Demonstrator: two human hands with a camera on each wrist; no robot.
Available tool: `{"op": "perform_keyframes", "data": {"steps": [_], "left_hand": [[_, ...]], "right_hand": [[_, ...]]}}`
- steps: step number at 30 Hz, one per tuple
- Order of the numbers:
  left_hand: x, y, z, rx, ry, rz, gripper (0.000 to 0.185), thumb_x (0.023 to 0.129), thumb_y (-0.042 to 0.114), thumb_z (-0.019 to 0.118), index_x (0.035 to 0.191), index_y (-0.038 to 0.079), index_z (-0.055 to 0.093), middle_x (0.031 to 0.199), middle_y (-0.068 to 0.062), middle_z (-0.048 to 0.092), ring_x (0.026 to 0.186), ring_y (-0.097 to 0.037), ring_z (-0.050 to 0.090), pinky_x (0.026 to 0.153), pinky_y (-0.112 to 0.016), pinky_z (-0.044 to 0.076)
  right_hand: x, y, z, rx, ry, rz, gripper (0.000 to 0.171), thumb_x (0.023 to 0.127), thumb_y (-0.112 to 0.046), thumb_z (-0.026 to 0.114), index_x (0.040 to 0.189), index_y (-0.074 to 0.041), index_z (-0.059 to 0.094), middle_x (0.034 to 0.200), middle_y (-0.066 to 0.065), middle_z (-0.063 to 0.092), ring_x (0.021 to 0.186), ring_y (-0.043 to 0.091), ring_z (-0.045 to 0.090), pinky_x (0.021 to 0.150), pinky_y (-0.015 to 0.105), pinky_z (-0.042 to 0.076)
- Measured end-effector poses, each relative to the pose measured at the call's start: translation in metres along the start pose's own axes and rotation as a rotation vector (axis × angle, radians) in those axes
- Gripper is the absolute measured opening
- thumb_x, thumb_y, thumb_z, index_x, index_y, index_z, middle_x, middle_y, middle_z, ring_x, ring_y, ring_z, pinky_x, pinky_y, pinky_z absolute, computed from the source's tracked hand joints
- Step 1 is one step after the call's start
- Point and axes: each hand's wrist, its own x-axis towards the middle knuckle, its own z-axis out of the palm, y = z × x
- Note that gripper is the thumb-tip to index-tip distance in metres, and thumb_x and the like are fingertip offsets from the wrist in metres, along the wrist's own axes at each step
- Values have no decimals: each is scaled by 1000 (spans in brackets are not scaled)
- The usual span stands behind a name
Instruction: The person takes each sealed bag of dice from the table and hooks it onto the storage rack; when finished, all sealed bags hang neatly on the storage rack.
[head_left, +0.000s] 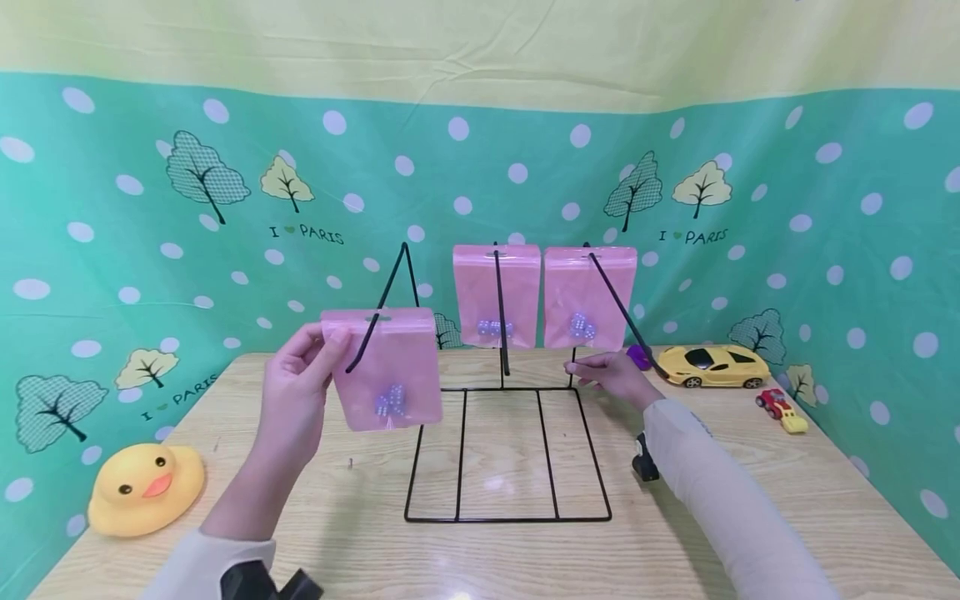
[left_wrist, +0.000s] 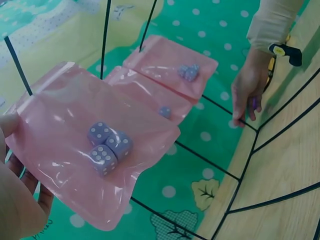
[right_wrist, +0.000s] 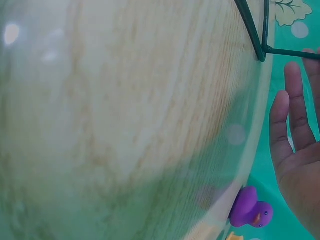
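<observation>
My left hand (head_left: 294, 392) pinches the top left corner of a pink zip bag (head_left: 397, 367) with dice in it, thumb in front. The left hook of a black wire display rack (head_left: 508, 520) runs through the bag's hanging hole, and the bag sits near the hook's front end. Three spotted dice (left_wrist: 107, 147) show through the plastic in the left wrist view. My right hand (head_left: 617, 377) is at the rack's right upright, low down, pinching the wire with thumb and finger; its other fingers (right_wrist: 296, 107) stretch out in the right wrist view.
Two more pink bags, a middle one (head_left: 497, 292) and a right one (head_left: 589, 292), hang farther back on the other hooks. A yellow duck (head_left: 146, 490) sits at left. At right are a yellow toy car (head_left: 712, 367), a small red toy car (head_left: 780, 408) and a purple duck (right_wrist: 250, 207).
</observation>
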Motion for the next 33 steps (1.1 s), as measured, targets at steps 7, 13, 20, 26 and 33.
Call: {"op": "perform_keyframes", "data": {"steps": [7,13,20,26,33], "left_hand": [[28,-14,9,18,49,-8,5,100,19,68,98,18,72,87,5,72,82,-9,64,86,-21,53],[47,-22,15,71,86,23,4,99,21,70,97,18,72,84,7,72,79,-8,63,80,-20,52],[60,-26,18,141,134,-11,7,97,27,72,97,20,70,82,10,71,81,-8,63,81,-19,53],[69,-24,22,173,125,-15,16,98,28,70,107,15,69,85,11,71,86,-8,66,84,-18,54],[80,-25,26,197,111,-11,15,98,28,71,107,15,69,86,8,71,86,-9,65,81,-20,53]], "right_hand": [[0,-2,-1,-9,-1,10,44,99,-40,68,127,-6,70,128,15,69,105,27,69,90,41,57],[0,0,-1,-2,-2,-5,44,99,-38,68,126,-4,70,126,15,70,104,28,69,89,41,57],[1,1,0,9,-4,15,46,98,-39,69,127,-4,69,125,15,70,106,28,69,91,43,56],[2,1,0,10,-9,7,44,99,-37,69,127,-3,69,126,15,70,106,28,69,90,42,57],[3,2,0,-2,-2,-3,42,99,-36,68,126,-4,70,124,15,71,103,27,70,89,42,57]]}}
